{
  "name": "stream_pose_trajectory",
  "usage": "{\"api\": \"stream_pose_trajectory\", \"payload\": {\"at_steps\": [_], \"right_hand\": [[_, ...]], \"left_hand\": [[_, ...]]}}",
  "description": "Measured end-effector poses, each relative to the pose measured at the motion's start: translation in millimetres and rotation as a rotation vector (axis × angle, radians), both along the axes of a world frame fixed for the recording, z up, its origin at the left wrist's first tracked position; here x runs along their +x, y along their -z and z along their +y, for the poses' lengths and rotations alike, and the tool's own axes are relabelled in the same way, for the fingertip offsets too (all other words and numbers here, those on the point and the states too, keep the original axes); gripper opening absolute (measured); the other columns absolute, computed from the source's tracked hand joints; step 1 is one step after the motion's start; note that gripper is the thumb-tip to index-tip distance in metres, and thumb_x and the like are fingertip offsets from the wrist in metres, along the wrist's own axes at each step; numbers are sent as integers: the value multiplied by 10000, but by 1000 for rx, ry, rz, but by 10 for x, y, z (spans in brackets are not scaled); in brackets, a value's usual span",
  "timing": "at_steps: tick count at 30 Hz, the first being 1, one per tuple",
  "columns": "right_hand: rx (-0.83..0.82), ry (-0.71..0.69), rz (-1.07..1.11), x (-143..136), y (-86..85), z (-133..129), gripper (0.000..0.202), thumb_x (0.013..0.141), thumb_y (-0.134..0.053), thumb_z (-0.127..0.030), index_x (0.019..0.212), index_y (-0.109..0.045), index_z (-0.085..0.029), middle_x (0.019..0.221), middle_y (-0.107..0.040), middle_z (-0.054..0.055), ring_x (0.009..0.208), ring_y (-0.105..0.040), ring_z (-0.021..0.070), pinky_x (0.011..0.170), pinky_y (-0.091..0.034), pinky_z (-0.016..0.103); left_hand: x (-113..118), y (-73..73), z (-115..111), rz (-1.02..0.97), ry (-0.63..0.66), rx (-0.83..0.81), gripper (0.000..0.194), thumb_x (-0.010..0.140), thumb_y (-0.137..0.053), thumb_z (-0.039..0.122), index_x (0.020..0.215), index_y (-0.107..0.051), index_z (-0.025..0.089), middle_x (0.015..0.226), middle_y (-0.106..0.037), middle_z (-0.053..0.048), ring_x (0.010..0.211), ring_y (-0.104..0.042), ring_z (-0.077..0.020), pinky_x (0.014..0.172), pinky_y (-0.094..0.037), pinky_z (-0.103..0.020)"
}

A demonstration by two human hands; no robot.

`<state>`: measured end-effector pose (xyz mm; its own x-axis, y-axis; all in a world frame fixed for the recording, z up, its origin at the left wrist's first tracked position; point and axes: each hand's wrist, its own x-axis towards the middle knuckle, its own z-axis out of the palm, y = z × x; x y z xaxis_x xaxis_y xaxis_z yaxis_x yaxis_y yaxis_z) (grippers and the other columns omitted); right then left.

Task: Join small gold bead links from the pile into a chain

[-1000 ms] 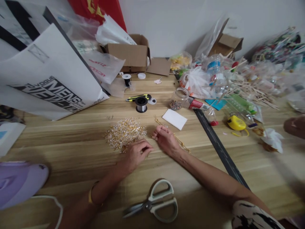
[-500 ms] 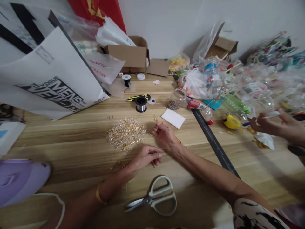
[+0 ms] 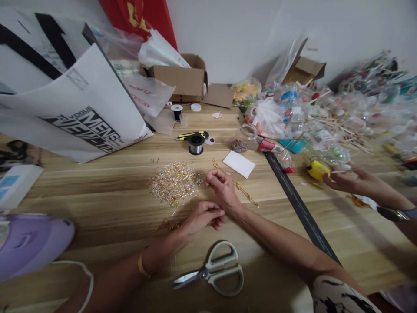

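My left hand (image 3: 205,215) is closed in a pinch just above the table; whatever its fingertips hold is hidden or too small to name. Crossing in front of it, my right hand (image 3: 222,188) has thumb and forefinger pressed together at the right edge of a pile of gold and clear beaded pieces (image 3: 174,183). I cannot make out what lies in that pinch. A thin gold chain (image 3: 246,194) stretches over the wood right of my right hand. Scissors (image 3: 224,263) with pale handles lie partly spread below my hands. Small gold pieces (image 3: 162,225) rest beside my left wrist.
Behind the pile stand a wire spool (image 3: 196,144), a yellow cutter (image 3: 187,136) and a bead jar (image 3: 243,138). A white pad (image 3: 239,164) lies nearby. At right, another person's hand (image 3: 356,181) is by a yellow tape measure (image 3: 317,169). A purple iron (image 3: 35,245) sits left.
My right hand has drawn slightly back, its fingers now pinched, and more of the gold chain shows. The other person's hand has moved left and down toward the tape measure. The view has shifted slightly.
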<state>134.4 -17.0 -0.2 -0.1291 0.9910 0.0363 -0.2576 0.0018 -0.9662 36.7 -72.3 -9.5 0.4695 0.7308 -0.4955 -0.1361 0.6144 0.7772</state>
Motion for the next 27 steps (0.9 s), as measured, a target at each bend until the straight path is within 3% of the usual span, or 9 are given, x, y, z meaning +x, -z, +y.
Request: {"api": "stream_pose_trajectory", "payload": {"at_steps": [8,13,17,20,27], "right_hand": [[166,8,-202,47,-142,-54,190,800,-584,-356,736,-549,-181,673,-518,-12,642,-474,116,619,-393,246],[376,-66,-417,254,-168,-69,136,850,-526,-302,789,-547,-182,735,-532,7,716,-507,136,677,-409,268],[570,-78,-608,393,-52,-80,86,860,-498,-224,798,-542,-183,734,-544,20,722,-516,147,691,-411,293],[584,-65,-648,399,84,-94,78,860,-487,-195,799,-534,-186,732,-547,22,713,-518,150,680,-416,296],[640,-148,-727,365,234,-138,75,870,-475,-201,837,-540,-180,746,-562,37,690,-516,150,646,-412,279]], "left_hand": [[-21,-91,23,77,57,141,215,700,-642,312,649,-599,107,550,-596,-8,447,-505,-73,468,-419,-211],[-241,-148,182,412,34,451,93,699,-583,197,640,-595,126,543,-589,9,449,-508,-89,464,-403,-206],[-476,-138,281,785,25,808,113,741,-535,159,707,-642,150,603,-623,-2,551,-542,-121,552,-397,-224],[-580,-126,298,973,139,995,156,788,-508,162,720,-649,159,671,-640,-28,622,-553,-146,618,-391,-252],[-631,-115,305,1055,272,1139,217,841,-465,137,755,-663,157,751,-634,-59,707,-562,-166,675,-397,-260]]}}
